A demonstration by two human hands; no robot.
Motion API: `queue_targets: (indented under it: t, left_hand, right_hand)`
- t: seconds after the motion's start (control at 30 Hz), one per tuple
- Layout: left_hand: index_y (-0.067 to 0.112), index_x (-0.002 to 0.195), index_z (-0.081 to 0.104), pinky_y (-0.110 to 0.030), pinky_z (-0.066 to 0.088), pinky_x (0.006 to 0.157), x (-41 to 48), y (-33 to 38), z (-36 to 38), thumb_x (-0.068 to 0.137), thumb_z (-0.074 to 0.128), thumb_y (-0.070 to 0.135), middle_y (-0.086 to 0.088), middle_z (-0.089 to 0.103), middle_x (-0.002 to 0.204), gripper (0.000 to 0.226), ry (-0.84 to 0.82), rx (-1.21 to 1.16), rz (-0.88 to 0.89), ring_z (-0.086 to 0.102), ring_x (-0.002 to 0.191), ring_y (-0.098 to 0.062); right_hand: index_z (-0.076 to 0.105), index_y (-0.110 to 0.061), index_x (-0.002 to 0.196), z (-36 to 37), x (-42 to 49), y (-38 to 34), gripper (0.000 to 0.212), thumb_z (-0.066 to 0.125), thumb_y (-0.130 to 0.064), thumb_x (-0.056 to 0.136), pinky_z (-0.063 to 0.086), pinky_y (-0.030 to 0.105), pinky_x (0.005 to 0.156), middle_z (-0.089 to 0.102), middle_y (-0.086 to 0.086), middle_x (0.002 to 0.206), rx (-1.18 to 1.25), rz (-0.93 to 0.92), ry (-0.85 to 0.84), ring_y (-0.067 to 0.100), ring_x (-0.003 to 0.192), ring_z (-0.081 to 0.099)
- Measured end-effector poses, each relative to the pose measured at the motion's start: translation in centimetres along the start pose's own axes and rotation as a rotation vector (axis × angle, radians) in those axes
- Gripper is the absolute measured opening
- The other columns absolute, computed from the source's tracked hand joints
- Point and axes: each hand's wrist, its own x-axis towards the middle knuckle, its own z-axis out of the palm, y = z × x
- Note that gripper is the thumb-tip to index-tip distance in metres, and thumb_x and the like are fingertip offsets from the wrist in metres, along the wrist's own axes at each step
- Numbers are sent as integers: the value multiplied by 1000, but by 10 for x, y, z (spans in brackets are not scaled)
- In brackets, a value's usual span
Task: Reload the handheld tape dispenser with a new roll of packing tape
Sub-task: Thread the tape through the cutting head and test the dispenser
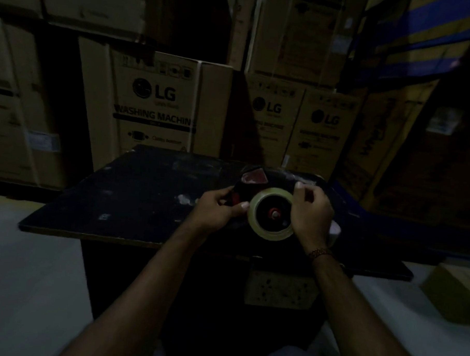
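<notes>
Checker: Storeroom was dim. Stacked cartons [156, 104] printed "LG WASHING MACHINE" stood behind a dark, scuffed tabletop [136, 189]. Where was the tape dispenser [238, 190]?

Operator: It was held above the tabletop's right half, between both hands. 1 tape roll [269, 234], clear and yellowish, sat on the dispenser's red hub [274, 213], with its open side facing the camera.

Checker: Left hand [216, 206] status?

Operator: Its fingers were curled round the dispenser's dark body on the left side. The thumb tip touched the roll's outer edge.

Checker: Right hand [310, 213]?

Operator: Its fingers were wrapped over the roll's right rim. Thumb and forefinger were pressed together at the top of the roll. What they pinched could not be determined in the low light. 1 bracelet [318, 252] sat on that wrist.

Checker: Anything below?

Operator: 1 small box [280, 290] sat under the tabletop's near edge.
</notes>
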Motion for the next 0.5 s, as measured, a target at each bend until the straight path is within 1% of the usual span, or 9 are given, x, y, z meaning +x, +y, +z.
queue_targets:
  t: [0.1, 0.2, 0.23, 0.3, 0.33, 0.37, 0.4, 0.43, 0.5]
  left_hand:
    - [12, 137, 71, -35, 66, 87, -8, 12, 10, 95, 79, 14, -12, 79, 116, 43, -26, -41, 9, 78, 104, -27]
    - [10, 132, 73, -24, 65, 72, -22, 21, 21, 98, 75, 15, -8, 80, 114, 35, -66, -94, -28, 78, 98, -17]
    - [10, 129, 74, -24, 64, 69, -26, 24, 25, 99, 74, 16, -7, 80, 113, 31, -85, -113, -53, 78, 96, -17]
    - [11, 123, 77, -28, 64, 72, -36, 25, 34, 101, 71, 20, -9, 81, 111, 24, -136, -146, -111, 79, 95, -20]
    - [11, 120, 77, -29, 64, 70, -42, 26, 40, 103, 69, 21, -10, 81, 110, 22, -161, -168, -141, 79, 92, -19]
    - [10, 119, 77, -26, 63, 64, -46, 24, 45, 104, 66, 22, -8, 81, 106, 21, -177, -182, -163, 80, 84, -15]
    - [10, 118, 77, -22, 61, 57, -48, 22, 50, 105, 65, 22, -6, 80, 101, 21, -189, -194, -174, 79, 74, -10]
    - [10, 116, 77, -21, 60, 56, -52, 19, 55, 106, 64, 23, -4, 79, 98, 21, -194, -210, -180, 78, 70, -8]
    - [13, 112, 77, -26, 63, 65, -59, 14, 66, 106, 64, 26, -4, 79, 100, 19, -181, -274, -218, 78, 80, -14]
  right_hand:
    - [64, -18, 125, -22, -14, -3, 47, 60, -58, 101, 54, 35, 84, 67, 7, 119, 65, 72, 65, 20, 98, 66]
    - [48, -15, 149, -40, -35, -10, 69, 65, -58, 97, 51, 30, 83, 63, 6, 129, 198, 232, 65, 19, 107, 64]
    - [40, -14, 156, -43, -43, -10, 76, 66, -57, 97, 50, 31, 85, 61, 4, 131, 227, 270, 43, 18, 109, 63]
    - [26, -13, 164, -49, -60, -8, 88, 65, -56, 98, 48, 35, 93, 57, -2, 133, 246, 302, 5, 18, 117, 60]
    - [26, -13, 164, -52, -65, -4, 89, 64, -58, 97, 48, 37, 98, 58, -3, 137, 249, 309, -6, 19, 123, 60]
    - [29, -14, 163, -56, -70, -1, 90, 63, -63, 95, 48, 38, 102, 59, -1, 142, 271, 317, -17, 22, 128, 60]
    - [33, -15, 162, -60, -73, 0, 95, 63, -70, 90, 49, 39, 106, 60, 2, 147, 316, 337, -29, 24, 132, 60]
    - [36, -18, 161, -66, -76, 2, 106, 65, -81, 81, 49, 41, 111, 60, 4, 150, 370, 362, -48, 24, 135, 59]
    - [42, -26, 158, -76, -82, 7, 125, 71, -94, 58, 51, 51, 114, 62, 1, 150, 492, 410, -105, 24, 136, 60]
